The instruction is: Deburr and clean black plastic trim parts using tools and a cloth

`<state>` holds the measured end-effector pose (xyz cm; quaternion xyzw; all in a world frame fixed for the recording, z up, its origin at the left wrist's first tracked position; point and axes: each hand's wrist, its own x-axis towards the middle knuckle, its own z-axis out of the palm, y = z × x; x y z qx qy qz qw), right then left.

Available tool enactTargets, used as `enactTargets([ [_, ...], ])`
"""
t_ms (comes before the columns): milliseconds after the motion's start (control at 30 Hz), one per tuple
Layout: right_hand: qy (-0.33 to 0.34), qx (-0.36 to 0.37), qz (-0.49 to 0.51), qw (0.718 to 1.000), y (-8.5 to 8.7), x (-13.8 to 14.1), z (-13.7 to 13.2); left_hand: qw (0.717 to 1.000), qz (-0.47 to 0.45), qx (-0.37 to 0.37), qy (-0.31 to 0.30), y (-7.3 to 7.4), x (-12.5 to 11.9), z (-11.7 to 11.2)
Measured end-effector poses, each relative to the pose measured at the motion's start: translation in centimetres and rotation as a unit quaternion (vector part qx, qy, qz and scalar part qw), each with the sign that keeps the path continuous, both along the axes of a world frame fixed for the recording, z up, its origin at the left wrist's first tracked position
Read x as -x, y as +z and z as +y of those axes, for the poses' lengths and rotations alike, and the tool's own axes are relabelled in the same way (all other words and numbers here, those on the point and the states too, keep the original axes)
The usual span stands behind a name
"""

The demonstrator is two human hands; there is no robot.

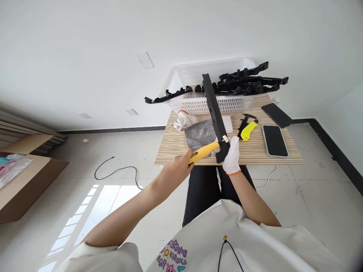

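Note:
My left hand, bare, is closed round the yellow handle of a utility knife. The knife's front end meets the near end of a long black plastic strip; its blade is too small to make out. In a white glove with an orange cuff, my right hand grips that near end from the right. The strip tilts away from me, its far end over the white basket. Below it, a grey cloth lies beside a crumpled white glove.
Several black plastic strips lie across the basket, some jutting past its sides. On the striped table are a bright yellow cutter, a black caliper, a phone and a dark flat device. A cable trails on the floor.

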<state>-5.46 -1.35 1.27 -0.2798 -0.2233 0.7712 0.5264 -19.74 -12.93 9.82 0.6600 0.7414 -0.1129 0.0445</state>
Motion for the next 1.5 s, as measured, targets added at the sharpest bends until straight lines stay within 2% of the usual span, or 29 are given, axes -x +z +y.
enactTargets([
  [167, -0.053, 0.001, 0.001, 0.999, 0.1, 0.0, 0.0, 0.999, -0.026, 0.005, -0.03, -0.3, 0.1, -1.6],
  [267, -0.013, -0.017, 0.011, 1.0, 0.2, -0.2, -0.2, 0.998, -0.062, 0.014, -0.029, 0.0, -0.1, -2.1],
  [333, -0.013, -0.021, 0.019, 1.0, 0.3, -0.3, -0.2, 0.995, -0.099, 0.02, -0.015, 0.5, 0.0, -2.2],
  [400, -0.026, -0.029, 0.014, 0.999, 0.2, -0.3, -0.1, 0.988, -0.144, 0.026, 0.041, 0.9, 0.6, -2.1],
  [467, -0.027, -0.039, 0.0, 0.999, 0.1, -0.3, 0.0, 0.974, -0.18, 0.023, 0.134, 0.9, 1.6, -2.0],
  [567, -0.023, -0.044, -0.008, 0.999, 0.0, -0.3, 0.1, 0.945, -0.198, -0.001, 0.259, -0.1, 3.7, -2.1],
  [633, -0.026, -0.042, -0.003, 0.999, 0.0, -0.3, 0.2, 0.936, -0.188, -0.004, 0.296, -1.2, 5.1, -2.2],
  [800, -0.004, -0.041, -0.002, 0.999, 0.1, -0.4, 0.2, 0.933, -0.156, 0.012, 0.326, -3.2, 7.2, -2.6],
  [933, -0.007, -0.044, -0.002, 0.999, 0.0, -0.4, 0.2, 0.943, -0.143, -0.014, 0.299, -3.4, 8.2, -2.0],
  [1067, -0.011, -0.049, -0.02, 0.999, 0.0, -0.4, 0.2, 0.949, -0.145, -0.052, 0.275, -4.0, 8.8, -0.5],
  [1200, -0.006, -0.046, -0.033, 0.998, 0.3, -0.5, 0.0, 0.954, -0.129, -0.096, 0.251, -5.0, 8.4, 1.2],
  [1333, 0.007, -0.036, -0.033, 0.999, 0.4, -0.5, -0.1, 0.966, -0.077, -0.104, 0.225, -5.6, 7.4, 2.2],
  [1433, 0.012, -0.024, -0.022, 0.999, 0.4, -0.5, -0.1, 0.955, -0.077, -0.209, 0.197, -5.8, 6.3, 2.7],
  [1500, 0.01, -0.03, -0.023, 0.999, 0.4, -0.4, -0.1, 0.939, -0.136, -0.277, 0.15, -6.4, 5.3, 3.4],
])
